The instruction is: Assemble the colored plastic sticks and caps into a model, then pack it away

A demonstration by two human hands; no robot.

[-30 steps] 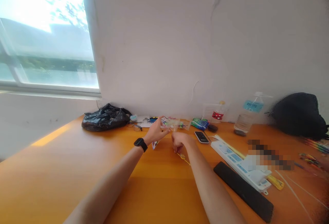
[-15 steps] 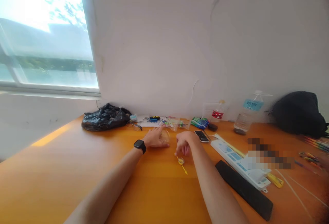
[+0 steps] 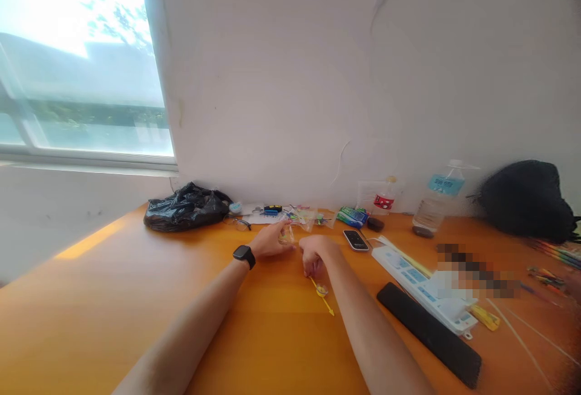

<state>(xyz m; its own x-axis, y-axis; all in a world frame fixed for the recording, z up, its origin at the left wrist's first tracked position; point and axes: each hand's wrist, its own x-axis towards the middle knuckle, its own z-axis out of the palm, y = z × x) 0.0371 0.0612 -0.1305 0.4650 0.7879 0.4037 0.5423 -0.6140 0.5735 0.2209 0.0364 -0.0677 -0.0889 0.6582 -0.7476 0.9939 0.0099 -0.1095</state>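
Observation:
Both of my arms reach forward over an orange table (image 3: 91,298). My left hand (image 3: 271,241), with a black watch (image 3: 244,255) on the wrist, pinches a small clear plastic bag (image 3: 287,235) just above the tabletop. My right hand (image 3: 313,252) is curled closed right beside it, holding the upper end of a thin yellow stick (image 3: 323,296) that carries a small clear bead and slants down onto the table. Several more small bags and coloured bits (image 3: 308,218) lie just beyond my hands by the wall.
A black plastic bag (image 3: 186,207) sits at the back left beside a pair of glasses (image 3: 236,222). To the right are a phone (image 3: 356,240), a white power strip (image 3: 424,289), a flat black bar (image 3: 429,334), two water bottles (image 3: 438,198) and a dark bag (image 3: 529,201).
My left hand came down from the bags by the wall, pressed flat on the table, and now pinches the small bag again. My right hand moved slightly left with the yellow stick.

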